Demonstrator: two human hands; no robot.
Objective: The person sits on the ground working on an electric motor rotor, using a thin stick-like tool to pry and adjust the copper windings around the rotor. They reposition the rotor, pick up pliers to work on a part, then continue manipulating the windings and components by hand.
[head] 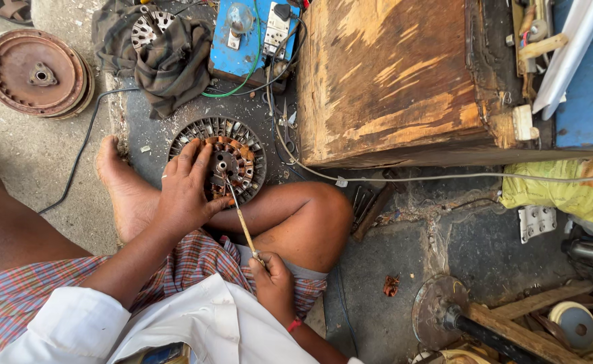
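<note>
Both hands are seen at a round motor stator (219, 159) that lies flat on the dark floor, and everything else is placed here by reference to that stator. Farthest to its left, a rusty disc-shaped cover (35, 73) is laid on the concrete, well apart. Just left of the stator, a bare foot (122, 182) is set on the ground, near its rim. The left hand (187, 185) is spread open and pressed down on the stator's left half, fingers splayed over the copper windings; nothing is gripped by it, and the part appears to be steadied this way so that it cannot turn or slide. A thin stick-like tool (240, 217) is run from the stator's centre down and to the right, its tip set among the slots near the hub. Its lower end is held by the right hand (273, 282), which is closed around it in a pinch below and to the right of the stator, over the bent knee; the long hold seems to be chosen for levering. Behind the stator, a striped cloth (168, 61) and a blue switch box (253, 37) are seen. To the right, a worn wooden box (394, 77) is stood close by.
</note>
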